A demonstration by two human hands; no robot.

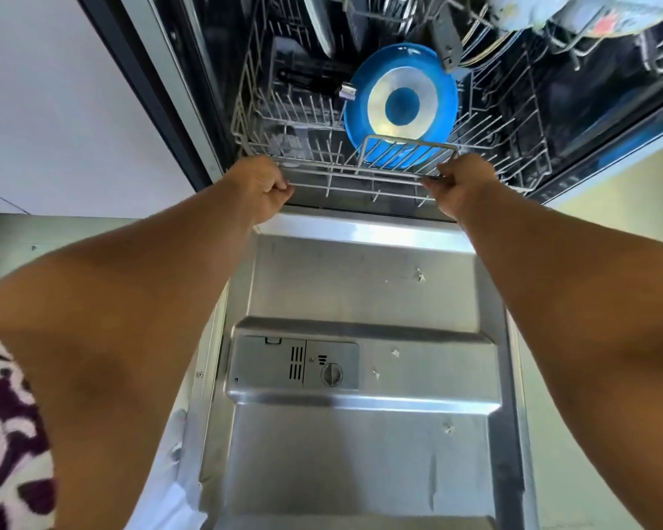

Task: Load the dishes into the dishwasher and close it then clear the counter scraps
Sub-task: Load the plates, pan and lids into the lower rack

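Note:
The dishwasher stands open, its steel door [360, 285] lying flat below me. The lower wire rack [360, 174] sits inside the tub. A blue plate [400, 105] with a silvery ring stands on edge in the rack. My left hand [261, 185] grips the rack's front rail at its left end. My right hand [460, 181] grips the same rail to the right, beside the raised wire handle. A dark cutlery basket [303, 74] sits at the rack's back left. Plates and patterned dishes [590, 13] fill the upper rack at the top right.
A white cabinet front [54, 109] stands left of the dishwasher. The detergent dispenser [295, 363] is set in the door. Small scraps [420, 276] dot the door's inner face. Pale floor [628, 208] shows at the right. A patterned sleeve [4, 434] is at the lower left.

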